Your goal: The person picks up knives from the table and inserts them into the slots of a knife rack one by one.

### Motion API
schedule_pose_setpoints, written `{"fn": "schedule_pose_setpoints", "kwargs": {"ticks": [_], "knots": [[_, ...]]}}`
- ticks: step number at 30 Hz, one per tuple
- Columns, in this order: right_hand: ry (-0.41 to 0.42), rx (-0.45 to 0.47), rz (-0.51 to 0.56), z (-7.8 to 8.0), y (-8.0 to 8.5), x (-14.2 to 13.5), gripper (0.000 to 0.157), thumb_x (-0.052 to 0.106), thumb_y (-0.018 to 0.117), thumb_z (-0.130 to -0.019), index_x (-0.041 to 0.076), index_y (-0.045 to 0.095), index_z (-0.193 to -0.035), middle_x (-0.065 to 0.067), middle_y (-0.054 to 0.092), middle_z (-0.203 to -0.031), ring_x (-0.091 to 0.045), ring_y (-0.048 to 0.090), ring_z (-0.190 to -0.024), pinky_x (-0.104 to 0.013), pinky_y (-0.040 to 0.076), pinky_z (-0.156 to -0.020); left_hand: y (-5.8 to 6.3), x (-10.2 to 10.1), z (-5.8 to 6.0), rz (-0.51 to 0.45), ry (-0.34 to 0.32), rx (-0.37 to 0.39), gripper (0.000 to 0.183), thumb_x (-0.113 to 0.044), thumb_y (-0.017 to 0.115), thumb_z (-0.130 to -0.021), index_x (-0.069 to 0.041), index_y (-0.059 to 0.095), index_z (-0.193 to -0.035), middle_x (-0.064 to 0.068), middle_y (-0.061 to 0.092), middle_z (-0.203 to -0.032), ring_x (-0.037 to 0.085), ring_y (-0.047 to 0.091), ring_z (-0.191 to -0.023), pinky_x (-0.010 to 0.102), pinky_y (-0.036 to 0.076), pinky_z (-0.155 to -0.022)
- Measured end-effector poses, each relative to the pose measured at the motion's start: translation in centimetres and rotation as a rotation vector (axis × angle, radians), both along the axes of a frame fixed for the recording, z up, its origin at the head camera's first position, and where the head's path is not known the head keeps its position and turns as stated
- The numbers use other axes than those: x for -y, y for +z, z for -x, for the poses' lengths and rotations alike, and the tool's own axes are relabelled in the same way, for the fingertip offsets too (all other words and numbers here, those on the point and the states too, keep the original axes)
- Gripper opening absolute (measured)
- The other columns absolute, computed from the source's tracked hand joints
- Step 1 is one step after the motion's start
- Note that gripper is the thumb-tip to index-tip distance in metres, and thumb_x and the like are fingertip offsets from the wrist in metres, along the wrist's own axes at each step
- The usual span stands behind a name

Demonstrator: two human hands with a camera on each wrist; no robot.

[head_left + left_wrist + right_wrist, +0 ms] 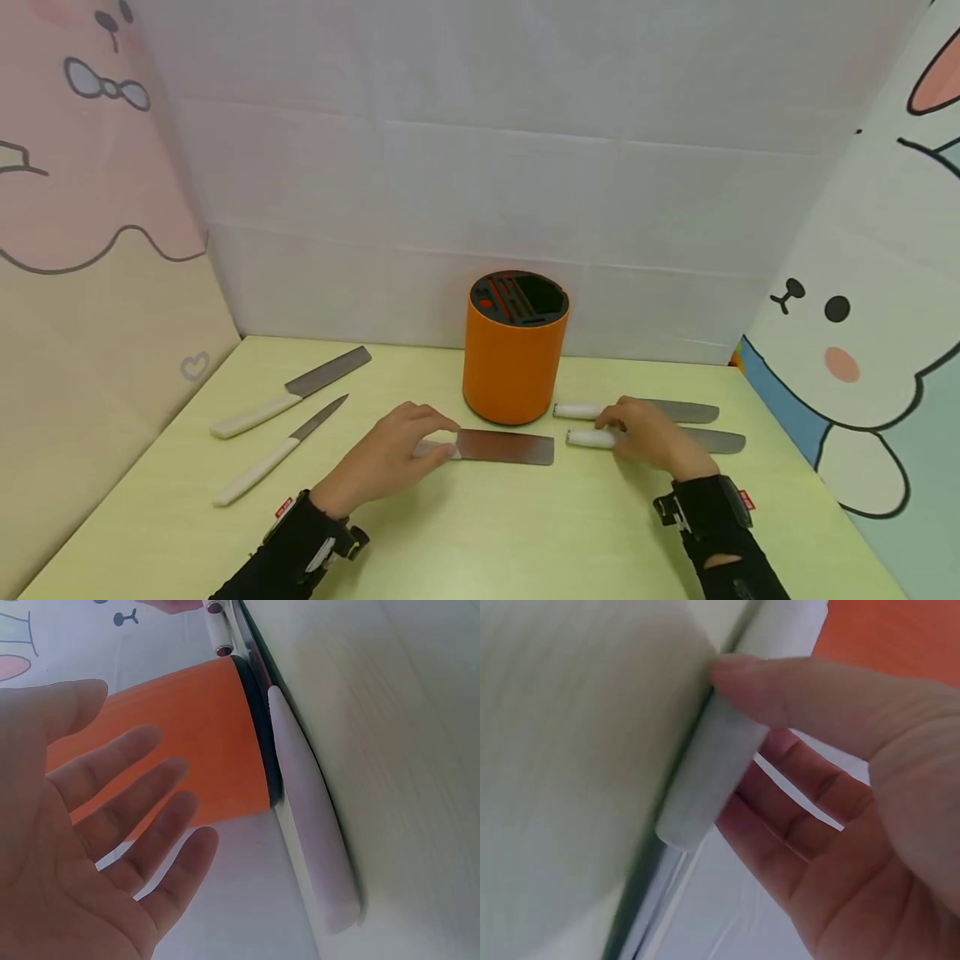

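Note:
My left hand [393, 454] is over the white handle [311, 817] of a broad-bladed cleaver [506, 447]; its fingers are extended and spread, apart from the handle in the left wrist view. On the right, two white-handled knives lie side by side, blades pointing right. My right hand [648, 433] pinches the handle [716, 765] of the nearer knife [716, 441], thumb on one side and fingers on the other. The farther knife [686, 411] lies just behind it, partly hidden by the hand.
An orange round knife block [513, 367] with a dark slotted top stands behind the cleaver. At left lie a broad-bladed knife [330, 372] and a slim pointed knife [318, 418]. A white wall covering [337, 183] rises along the back edge of the pale yellow table [510, 533].

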State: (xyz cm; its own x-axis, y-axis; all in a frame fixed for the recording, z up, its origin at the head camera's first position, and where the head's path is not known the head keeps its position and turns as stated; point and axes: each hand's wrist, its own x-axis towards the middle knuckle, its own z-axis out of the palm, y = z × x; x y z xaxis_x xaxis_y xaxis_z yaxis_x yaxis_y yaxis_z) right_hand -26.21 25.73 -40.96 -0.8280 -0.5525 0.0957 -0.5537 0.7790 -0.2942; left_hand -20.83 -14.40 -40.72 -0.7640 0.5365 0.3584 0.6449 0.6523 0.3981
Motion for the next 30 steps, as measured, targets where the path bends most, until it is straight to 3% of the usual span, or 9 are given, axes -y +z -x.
{"fn": "schedule_pose_setpoints", "kwargs": {"ticks": [11, 17, 30], "knots": [[0.035, -0.087, -0.007, -0.2, -0.9, -0.1, 0.033, -0.004, 0.075, -0.076, 0.009, 0.065, -0.105, -0.002, 0.055, -0.089, -0.02, 0.054, -0.081, -0.037, 0.05, -0.072, -0.1, -0.2, -0.1, 0.016, 0.001, -0.008, 0.027, -0.041, 0.06, -0.094, -0.023, 0.067, -0.114, -0.015, 0.058, -0.112, 0.007, 0.048, -0.104, 0.034, 0.047, -0.088], [0.021, -0.071, -0.018, -0.1, -0.7, -0.3, 0.033, -0.006, 0.074, -0.077, 0.008, 0.065, -0.105, -0.002, 0.056, -0.09, -0.02, 0.054, -0.082, -0.038, 0.05, -0.073, 0.0, -0.1, -0.1, 0.025, 0.018, -0.018, 0.026, -0.041, 0.062, -0.093, -0.025, 0.067, -0.112, -0.016, 0.058, -0.111, 0.007, 0.048, -0.103, 0.034, 0.047, -0.088], [0.014, -0.16, 0.094, -2.0, 3.8, 0.9, 0.035, -0.005, 0.074, -0.078, 0.011, 0.063, -0.107, 0.001, 0.054, -0.092, -0.015, 0.052, -0.082, -0.038, 0.051, -0.073, 0.5, 0.7, 0.2, 0.027, 0.048, -0.07, 0.023, -0.04, 0.062, -0.093, -0.028, 0.066, -0.113, -0.016, 0.058, -0.112, 0.007, 0.049, -0.103, 0.033, 0.047, -0.088]]}}
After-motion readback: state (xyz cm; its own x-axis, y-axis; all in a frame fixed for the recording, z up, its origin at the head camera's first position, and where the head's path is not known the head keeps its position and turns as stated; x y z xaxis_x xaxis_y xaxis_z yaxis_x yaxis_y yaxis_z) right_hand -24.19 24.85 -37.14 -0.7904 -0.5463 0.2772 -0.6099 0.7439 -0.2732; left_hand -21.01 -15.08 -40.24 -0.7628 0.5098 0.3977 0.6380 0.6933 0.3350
